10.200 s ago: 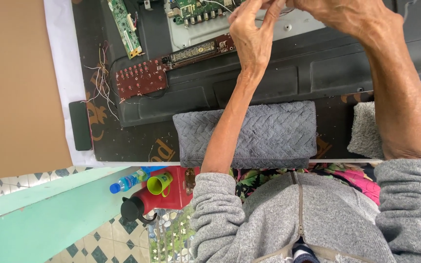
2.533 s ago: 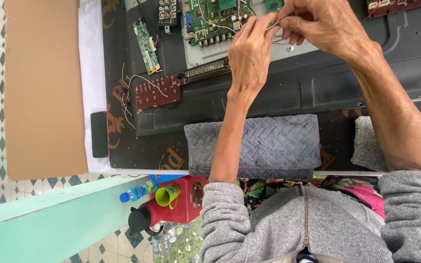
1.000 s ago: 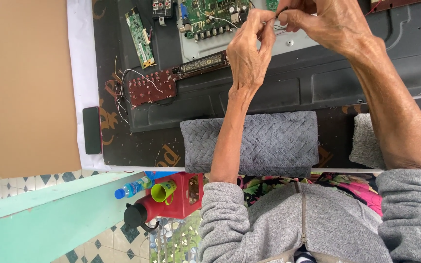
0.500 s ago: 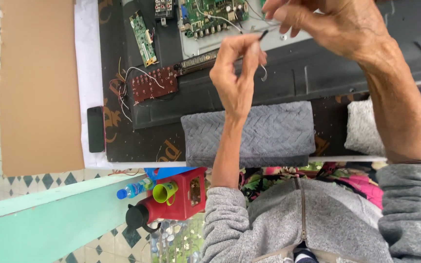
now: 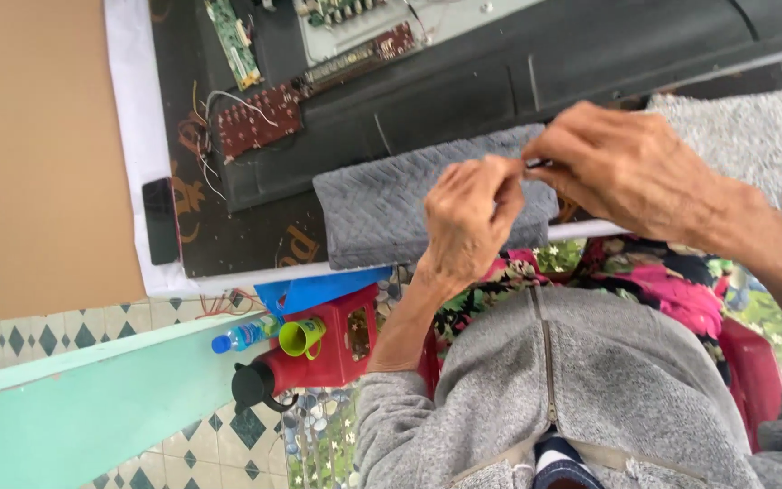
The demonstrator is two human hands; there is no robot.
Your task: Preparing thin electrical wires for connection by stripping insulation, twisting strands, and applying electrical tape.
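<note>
Fingerwork on a small dark slender piece (image 5: 537, 165), judged mid-handling: pinched it between the meeting fingertips of left hand (image 5: 472, 213) and right hand (image 5: 626, 167), both curled nearly shut, just over the soft grey quilted cushion (image 5: 368, 213) under the left hand. Judged any further move to call for a fine, steady pinch; could not tell the piece's material, too small and half hidden. Noted beyond both hands a hard matt-black panel (image 5: 590, 63) with a reddish-brown circuit board (image 5: 255, 122) trailing thin wires, and far left of the left hand flat tan cardboard (image 5: 47, 154).
</note>
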